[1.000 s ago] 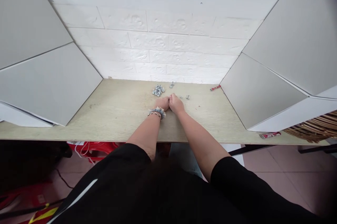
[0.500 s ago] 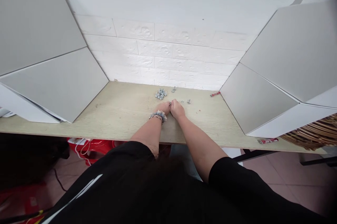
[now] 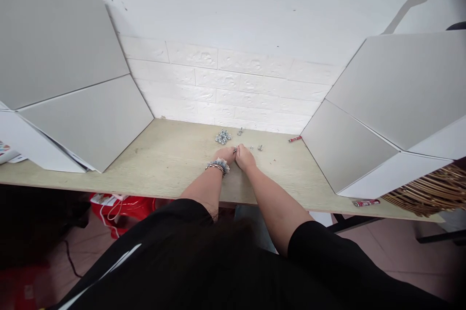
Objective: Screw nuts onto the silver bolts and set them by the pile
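My left hand (image 3: 224,155) and my right hand (image 3: 245,157) meet over the tabletop, fingers closed in a pinch. Between their fingertips a bit of a small silvery bolt (image 3: 235,150) shows; most of it is hidden. Just beyond my left hand is a pile of shiny bolts (image 3: 223,137). A small group of bolts (image 3: 240,131) stands apart, nearer the wall. Right of my right hand lie a tiny metal piece, perhaps a nut (image 3: 251,147), and another bit of bolt hardware (image 3: 259,147).
Grey-white panels (image 3: 87,116) (image 3: 327,145) flank the wooden table (image 3: 174,155), and a white brick-patterned wall (image 3: 222,79) closes the back. Two red tubes (image 3: 294,139) (image 3: 367,203) and a wicker basket (image 3: 429,188) are at the right. Below the left edge sits a red stool (image 3: 127,210).
The camera view has tilted and shifted slightly, so the table appears lower. Both hands stay together, pinching the small bolt; the pile and loose pieces lie as before.
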Demonstrator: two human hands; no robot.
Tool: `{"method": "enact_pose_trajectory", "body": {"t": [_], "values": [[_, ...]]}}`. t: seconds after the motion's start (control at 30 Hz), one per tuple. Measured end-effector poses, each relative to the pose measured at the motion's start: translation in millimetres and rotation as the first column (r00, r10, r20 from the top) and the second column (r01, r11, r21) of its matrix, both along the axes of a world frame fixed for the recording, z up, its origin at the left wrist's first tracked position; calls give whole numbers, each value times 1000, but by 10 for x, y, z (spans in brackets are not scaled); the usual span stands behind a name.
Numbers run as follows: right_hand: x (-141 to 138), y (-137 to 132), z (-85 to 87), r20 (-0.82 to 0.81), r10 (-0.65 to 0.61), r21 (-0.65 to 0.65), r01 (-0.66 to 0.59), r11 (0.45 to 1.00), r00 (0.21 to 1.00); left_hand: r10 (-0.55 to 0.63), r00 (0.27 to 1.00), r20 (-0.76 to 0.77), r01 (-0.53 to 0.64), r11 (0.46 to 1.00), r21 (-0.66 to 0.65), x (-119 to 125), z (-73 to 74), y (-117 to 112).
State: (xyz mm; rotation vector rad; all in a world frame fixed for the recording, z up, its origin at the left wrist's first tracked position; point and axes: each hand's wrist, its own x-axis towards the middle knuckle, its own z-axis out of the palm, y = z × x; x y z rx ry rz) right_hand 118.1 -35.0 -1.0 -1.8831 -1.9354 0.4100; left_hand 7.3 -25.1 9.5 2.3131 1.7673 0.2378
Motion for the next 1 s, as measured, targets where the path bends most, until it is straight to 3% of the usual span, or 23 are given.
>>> {"method": "enact_pose_trajectory", "body": {"t": [0.4,0.67,1.0], "values": [[38,88,-33,-38,-28,45,30,999,999,-67,998,-5,67,997,27,47,-32,66],[150,178,-110,-30,51,84,-48,995,998,-180,983,-38,181,983,35,17,-26,81],[362,55,-150,-57,228,105,-221,970,972,-368,924,-105,375,925,64,-62,-96,72]]}}
